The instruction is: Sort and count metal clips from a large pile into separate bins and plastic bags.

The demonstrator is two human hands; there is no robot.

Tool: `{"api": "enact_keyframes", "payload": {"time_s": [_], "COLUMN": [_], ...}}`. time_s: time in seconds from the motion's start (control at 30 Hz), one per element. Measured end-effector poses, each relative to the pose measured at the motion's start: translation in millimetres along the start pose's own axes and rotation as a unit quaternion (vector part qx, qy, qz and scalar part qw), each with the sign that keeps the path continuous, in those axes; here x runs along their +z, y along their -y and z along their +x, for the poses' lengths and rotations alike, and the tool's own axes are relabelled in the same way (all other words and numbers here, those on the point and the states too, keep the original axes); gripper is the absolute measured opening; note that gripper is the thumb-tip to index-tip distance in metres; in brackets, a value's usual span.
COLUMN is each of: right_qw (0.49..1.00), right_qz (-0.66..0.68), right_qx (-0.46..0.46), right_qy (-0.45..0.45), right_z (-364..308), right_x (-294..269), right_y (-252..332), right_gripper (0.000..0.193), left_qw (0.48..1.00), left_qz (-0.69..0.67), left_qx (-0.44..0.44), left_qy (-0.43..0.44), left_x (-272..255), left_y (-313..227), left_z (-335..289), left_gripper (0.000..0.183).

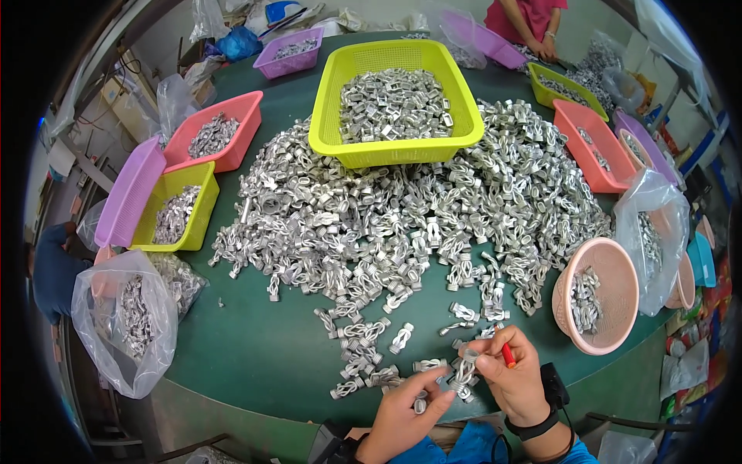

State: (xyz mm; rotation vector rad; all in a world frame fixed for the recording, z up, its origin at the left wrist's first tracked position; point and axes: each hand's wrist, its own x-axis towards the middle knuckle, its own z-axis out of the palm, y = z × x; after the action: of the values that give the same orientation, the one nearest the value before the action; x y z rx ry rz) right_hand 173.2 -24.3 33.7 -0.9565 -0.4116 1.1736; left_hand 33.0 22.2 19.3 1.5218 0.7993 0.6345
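Note:
At the table's near edge, my right hand (514, 379) is closed on a silvery looped metal part (465, 370) with a ribbed end. A thin red stick-like tool (507, 354) is also tucked between its fingers; the tool's kind is not clear. Just left of it, my left hand (411, 414) pinches a small grey metal piece (444, 381) between thumb and index finger, close beside the looped part. Loose looped metal parts (363, 340) lie scattered before both hands, running back into a large heap (332, 224) of the same kind.
A yellow-green basket (394, 155) of small metal pieces rests on the heap. Round the green table (255, 340) stand a pink round basket (568, 301), a clear bag (85, 309), red baskets (251, 124) and purple ones (131, 193). Other people (533, 23) are at the far right and left.

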Motion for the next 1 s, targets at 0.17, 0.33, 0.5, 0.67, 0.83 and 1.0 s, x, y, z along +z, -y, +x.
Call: {"api": "enact_keyframes", "payload": {"time_s": [0.17,0.33,0.5,0.67,0.83,1.0], "right_qw": [0.997,1.0,0.996,0.996,0.997,0.997], "right_qz": [0.057,-0.006,-0.071,-0.081,-0.06,-0.052], "right_qx": [0.044,0.011,0.009,0.017,0.047,0.06], "right_qy": [0.013,0.0,0.049,0.042,0.011,0.012], "right_z": [-4.2,-7.9,-10.4,-12.6,-13.0,-13.1], "right_x": [-2.4,-0.8,-3.4,-4.7,-2.1,-2.5], "right_y": [-8.0,-7.5,-2.3,-2.3,-2.7,-3.7], "right_gripper": [0.017,0.019,0.019,0.019,0.021,0.021], "left_qw": [0.989,0.987,0.982,0.968,0.943,0.945], "left_qz": [-0.134,-0.139,-0.17,-0.231,-0.304,-0.288], "left_qx": [-0.052,-0.078,-0.076,-0.095,-0.134,-0.154], "left_qy": [0.024,0.016,-0.017,-0.014,-0.024,-0.015], "left_x": [1.6,-0.6,-3.3,-5.1,-7.0,-6.3], "left_y": [3.6,2.7,1.4,3.4,4.2,-0.2], "left_z": [-8.1,-9.8,-8.3,-8.3,-8.6,-7.4], "left_gripper": [0.014,0.011,0.01,0.011,0.012,0.016]}}
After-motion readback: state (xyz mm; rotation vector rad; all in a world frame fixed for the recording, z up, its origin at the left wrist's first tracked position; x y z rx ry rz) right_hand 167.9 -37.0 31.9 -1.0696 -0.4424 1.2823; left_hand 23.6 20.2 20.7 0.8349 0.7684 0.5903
